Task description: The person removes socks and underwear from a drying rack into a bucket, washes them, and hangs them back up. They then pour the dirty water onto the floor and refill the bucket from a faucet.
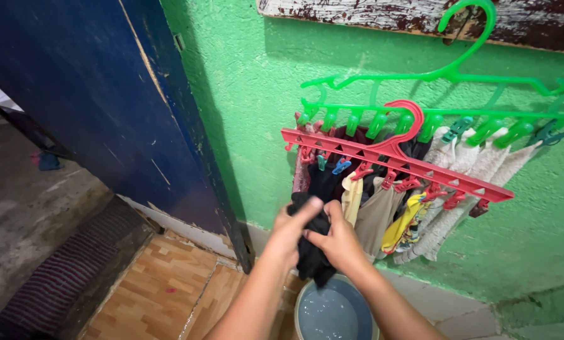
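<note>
Grey basin (332,311) cut off at the bottom edge; black cloth (312,258) partly behind both hands.

small black cloth (311,252), crumpled, hanging limp from both hands, above bucket

Two clip hangers, one green hanger (458,72) at twelve o'clock, one red hanger (395,160); one basin (335,311); one black cloth (310,252); two hands.

Both forearms rise from the bottom centre; the left hand (291,228) and right hand (337,238) meet mid-frame, fingers pinched closed.
</note>
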